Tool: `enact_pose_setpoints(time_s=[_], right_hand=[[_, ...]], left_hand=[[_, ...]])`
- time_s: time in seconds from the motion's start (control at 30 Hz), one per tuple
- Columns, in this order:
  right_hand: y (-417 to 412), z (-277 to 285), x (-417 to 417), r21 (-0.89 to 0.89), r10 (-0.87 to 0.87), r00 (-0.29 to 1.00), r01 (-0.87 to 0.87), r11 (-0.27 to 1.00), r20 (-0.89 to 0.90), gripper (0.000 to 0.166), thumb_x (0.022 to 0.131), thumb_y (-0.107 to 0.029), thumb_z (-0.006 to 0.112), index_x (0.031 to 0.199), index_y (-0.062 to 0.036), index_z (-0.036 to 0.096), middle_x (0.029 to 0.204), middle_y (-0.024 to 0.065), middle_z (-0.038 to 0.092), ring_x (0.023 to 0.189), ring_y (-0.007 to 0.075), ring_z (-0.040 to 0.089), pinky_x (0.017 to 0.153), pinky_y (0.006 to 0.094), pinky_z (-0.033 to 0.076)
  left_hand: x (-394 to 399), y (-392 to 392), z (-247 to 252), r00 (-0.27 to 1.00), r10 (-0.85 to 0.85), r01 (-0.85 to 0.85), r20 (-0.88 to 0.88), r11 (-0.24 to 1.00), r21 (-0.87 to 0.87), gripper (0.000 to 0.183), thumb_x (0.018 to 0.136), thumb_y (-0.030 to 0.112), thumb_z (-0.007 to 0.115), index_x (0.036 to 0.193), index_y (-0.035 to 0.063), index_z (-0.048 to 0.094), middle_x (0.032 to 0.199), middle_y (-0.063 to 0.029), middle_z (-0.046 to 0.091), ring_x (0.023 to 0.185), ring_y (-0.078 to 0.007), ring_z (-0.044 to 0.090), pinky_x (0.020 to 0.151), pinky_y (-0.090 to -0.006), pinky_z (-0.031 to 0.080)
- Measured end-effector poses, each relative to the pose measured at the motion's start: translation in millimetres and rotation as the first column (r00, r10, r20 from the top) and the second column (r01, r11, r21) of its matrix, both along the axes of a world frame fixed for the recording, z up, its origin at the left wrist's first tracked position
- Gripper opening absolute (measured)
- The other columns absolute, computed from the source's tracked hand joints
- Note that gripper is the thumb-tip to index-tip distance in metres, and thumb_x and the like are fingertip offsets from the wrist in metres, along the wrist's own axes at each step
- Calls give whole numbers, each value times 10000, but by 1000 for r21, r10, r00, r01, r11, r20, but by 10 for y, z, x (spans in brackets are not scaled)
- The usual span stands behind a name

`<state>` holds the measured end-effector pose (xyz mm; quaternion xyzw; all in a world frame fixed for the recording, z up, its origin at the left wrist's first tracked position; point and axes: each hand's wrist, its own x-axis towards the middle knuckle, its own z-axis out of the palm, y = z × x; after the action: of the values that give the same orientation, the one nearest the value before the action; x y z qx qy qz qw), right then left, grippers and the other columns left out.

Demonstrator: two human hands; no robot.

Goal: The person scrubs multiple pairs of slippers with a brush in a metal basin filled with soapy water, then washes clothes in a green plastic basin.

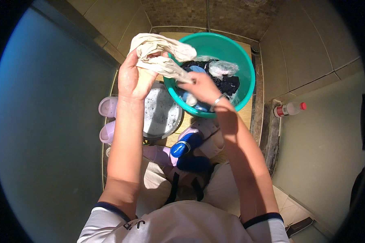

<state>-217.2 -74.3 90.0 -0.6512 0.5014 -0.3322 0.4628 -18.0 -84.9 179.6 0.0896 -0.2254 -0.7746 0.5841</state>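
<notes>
A wet off-white cloth (162, 45) is twisted and looped over my left hand (135, 74), whose fingers are partly hidden behind it. My right hand (202, 86), slightly blurred and with a silver bangle at the wrist, grips the cloth's lower end over the green plastic basin (250, 70). Dark and blue wet cloths (229, 85) lie in the basin, with a clear plastic bag (223, 67) among them. Left of the basin, partly behind my left forearm, stands a round tub (178, 121) of sudsy water (159, 112).
Blue slippers (187, 144) and light purple footwear (156, 153) lie near my feet. Purple clogs (108, 107) stand at the left. A red-capped plastic bottle (290, 109) is at the right. Tiled walls (301, 42) and frosted panels (48, 100) enclose the spot.
</notes>
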Motion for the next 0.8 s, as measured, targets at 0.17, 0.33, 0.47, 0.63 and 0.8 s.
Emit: enact_pose_setpoints(time_s=[0.17,0.33,0.47,0.63,0.8], right_hand=[[-113,799,-507,103,-96,650,28,994,754,339,824,-6,620,1160,-41,594,914,31,635,765,79,588,649,205,488],[-30,233,-16,-56,-302,873,349,935,383,171,822,-181,726,851,-53,618,784,55,630,685,171,610,644,322,507],[181,126,455,-601,-273,962,216,769,-3,226,859,-243,669,734,-58,631,752,118,638,684,254,635,623,368,499],[-60,51,269,-555,-432,849,211,805,-304,187,893,-191,551,829,-58,666,768,164,661,684,314,656,581,423,519],[329,168,649,-658,-370,911,168,734,-181,190,932,-204,530,838,-120,671,750,120,655,692,324,654,630,444,519]], left_hand=[[-97,-26,-365,980,6,-73,197,941,332,350,931,175,575,1220,-12,508,1165,-177,602,1042,-306,603,972,-516,479],[-719,99,-748,965,-257,217,53,895,391,418,974,446,493,1162,81,572,1144,-121,640,1051,-252,625,946,-457,497],[-581,22,-1211,872,-421,477,-248,845,243,420,964,494,483,1027,97,604,894,-119,642,811,-255,613,721,-397,512],[-881,133,-974,967,-247,194,60,871,452,264,993,334,492,997,83,576,954,-92,650,878,-232,650,753,-399,564],[-647,135,-928,966,-147,104,214,975,198,173,983,285,490,1012,140,578,936,-23,645,778,-192,617,630,-337,492]])
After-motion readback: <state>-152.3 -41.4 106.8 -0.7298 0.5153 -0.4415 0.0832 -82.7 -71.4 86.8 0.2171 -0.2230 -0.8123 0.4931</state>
